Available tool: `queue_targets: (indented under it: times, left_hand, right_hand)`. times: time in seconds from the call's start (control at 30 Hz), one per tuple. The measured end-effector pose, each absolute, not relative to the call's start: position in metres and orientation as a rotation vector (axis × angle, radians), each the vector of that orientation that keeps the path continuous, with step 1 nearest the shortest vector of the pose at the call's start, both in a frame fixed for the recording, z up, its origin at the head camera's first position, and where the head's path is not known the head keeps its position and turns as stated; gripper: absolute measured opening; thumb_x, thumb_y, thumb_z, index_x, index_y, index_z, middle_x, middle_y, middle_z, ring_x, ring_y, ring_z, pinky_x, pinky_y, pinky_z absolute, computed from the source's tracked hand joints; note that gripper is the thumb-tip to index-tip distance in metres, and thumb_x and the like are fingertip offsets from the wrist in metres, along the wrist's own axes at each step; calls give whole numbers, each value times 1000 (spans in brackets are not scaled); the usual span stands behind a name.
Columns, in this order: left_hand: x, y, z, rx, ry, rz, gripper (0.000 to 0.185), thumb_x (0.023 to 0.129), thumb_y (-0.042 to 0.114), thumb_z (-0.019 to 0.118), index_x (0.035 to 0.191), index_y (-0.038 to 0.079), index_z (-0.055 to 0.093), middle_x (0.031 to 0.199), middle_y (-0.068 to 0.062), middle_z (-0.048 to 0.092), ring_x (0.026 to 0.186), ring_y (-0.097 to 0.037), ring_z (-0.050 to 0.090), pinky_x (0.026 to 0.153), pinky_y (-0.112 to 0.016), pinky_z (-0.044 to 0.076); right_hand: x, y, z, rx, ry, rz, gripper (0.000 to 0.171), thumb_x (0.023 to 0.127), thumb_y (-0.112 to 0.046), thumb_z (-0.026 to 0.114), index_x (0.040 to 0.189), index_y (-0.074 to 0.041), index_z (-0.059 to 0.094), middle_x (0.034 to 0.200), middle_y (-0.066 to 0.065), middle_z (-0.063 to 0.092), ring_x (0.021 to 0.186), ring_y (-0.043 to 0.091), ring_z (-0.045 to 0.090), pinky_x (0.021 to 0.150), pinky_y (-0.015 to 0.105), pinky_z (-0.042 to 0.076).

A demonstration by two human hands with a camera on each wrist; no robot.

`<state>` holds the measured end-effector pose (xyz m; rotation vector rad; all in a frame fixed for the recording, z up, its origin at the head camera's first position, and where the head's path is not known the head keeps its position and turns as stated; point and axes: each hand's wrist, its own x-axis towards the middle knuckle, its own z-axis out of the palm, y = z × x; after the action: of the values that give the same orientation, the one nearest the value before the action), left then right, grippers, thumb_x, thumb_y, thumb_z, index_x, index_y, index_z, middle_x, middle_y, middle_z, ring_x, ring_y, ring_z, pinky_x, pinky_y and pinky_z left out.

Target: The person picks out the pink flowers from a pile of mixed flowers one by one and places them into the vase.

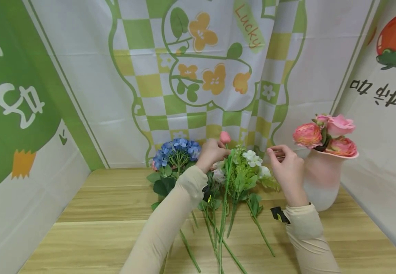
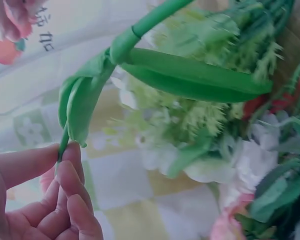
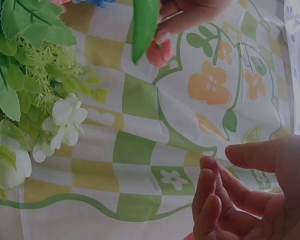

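Note:
My left hand [image 1: 213, 154] pinches the thin stem of a pink tulip [image 1: 225, 137] just below its bloom. In the left wrist view, thumb and fingertips meet on that stem near its folded green leaves [image 2: 82, 107]; the bloom itself is hidden there. The tulip's long stem [image 1: 223, 213] runs down over the other stems. To the right, my right hand [image 1: 289, 169] hovers between white flowers [image 1: 253, 159] and a vase [image 1: 324, 179]. Its fingers are loosely bent, with a gap to the thumb and nothing held, as the right wrist view shows.
Pink and coral flowers [image 1: 341, 125] stand in the vase at the table's right. Blue hydrangeas [image 1: 177, 149] lie at the back left of the bunch, their stems pointing forward on the wooden table [image 1: 109, 228]. A printed cloth [image 1: 146, 57] hangs behind.

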<state>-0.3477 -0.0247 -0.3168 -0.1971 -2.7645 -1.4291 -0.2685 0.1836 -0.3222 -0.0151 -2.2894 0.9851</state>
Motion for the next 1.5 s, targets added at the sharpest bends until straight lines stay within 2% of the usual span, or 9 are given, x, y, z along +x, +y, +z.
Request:
queue_targets:
  times: [0.1, 0.23, 0.4, 0.57, 0.7, 0.9, 1.07, 1.23, 1.5]
  left_hand:
    - [-343, -23, -311, -231, -2732, -1434, 13, 85, 24, 71, 79, 13, 69, 81, -4, 71, 75, -24, 67, 58, -30, 49]
    - [-336, -22, -303, -261, -2683, -1449, 12, 85, 24, 70, 79, 13, 70, 76, 0, 68, 69, -19, 65, 57, -29, 50]
    - [-327, -24, -289, -311, -2586, -1474, 10, 85, 19, 71, 83, 9, 71, 78, -4, 69, 63, -15, 61, 55, -25, 49]
    - [-319, -30, -276, -354, -2493, -1481, 13, 85, 16, 70, 90, 4, 71, 87, -8, 70, 75, -17, 64, 63, -26, 51]
    - [-312, -35, -271, -374, -2434, -1480, 14, 86, 17, 69, 92, 5, 71, 89, -7, 71, 80, -18, 66, 70, -29, 52]
    - [-302, -42, -272, -385, -2360, -1568, 13, 89, 19, 66, 94, 8, 70, 89, -5, 72, 80, -15, 66, 69, -28, 53]
    - [-294, -47, -276, -411, -2285, -1610, 11, 90, 17, 65, 94, 8, 71, 86, -6, 71, 80, -21, 66, 69, -29, 53]
    - [-286, -54, -280, -414, -2216, -1652, 10, 91, 15, 64, 96, 13, 73, 89, -5, 72, 81, -19, 65, 71, -30, 51]
    - [-277, -64, -288, -463, -2103, -1736, 14, 91, 16, 63, 101, 15, 73, 92, -1, 74, 83, -14, 62, 69, -28, 44]
  right_hand:
    - [-269, 184, -322, -5, -2289, 975, 34, 95, -38, 55, 101, -7, 69, 89, 14, 70, 77, 27, 67, 65, 42, 52]
    - [-269, 184, -322, 12, -2289, 975, 34, 95, -38, 55, 101, -7, 69, 89, 13, 71, 77, 27, 67, 67, 43, 52]
    - [-268, 183, -322, 2, -2289, 983, 34, 95, -37, 55, 101, -7, 69, 89, 13, 71, 78, 27, 66, 67, 42, 52]
    - [-267, 178, -320, 11, -2270, 995, 32, 94, -36, 57, 101, -7, 69, 89, 13, 71, 78, 27, 66, 69, 42, 53]
    - [-265, 172, -317, 35, -2247, 1012, 30, 93, -33, 59, 101, -6, 69, 88, 12, 71, 78, 26, 66, 70, 40, 53]
    - [-263, 164, -312, 44, -2233, 1052, 28, 92, -32, 61, 101, -7, 69, 88, 10, 71, 78, 24, 65, 70, 36, 51]
    - [-264, 156, -311, 86, -2212, 1089, 26, 91, -32, 63, 100, -9, 70, 89, 8, 71, 78, 21, 65, 71, 34, 51]
    - [-265, 150, -310, 127, -2192, 1093, 25, 91, -33, 64, 100, -11, 70, 89, 6, 71, 77, 19, 65, 70, 32, 52]
    - [-265, 140, -307, 206, -2179, 1106, 23, 89, -32, 66, 99, -11, 70, 88, 3, 70, 75, 14, 63, 66, 19, 49]
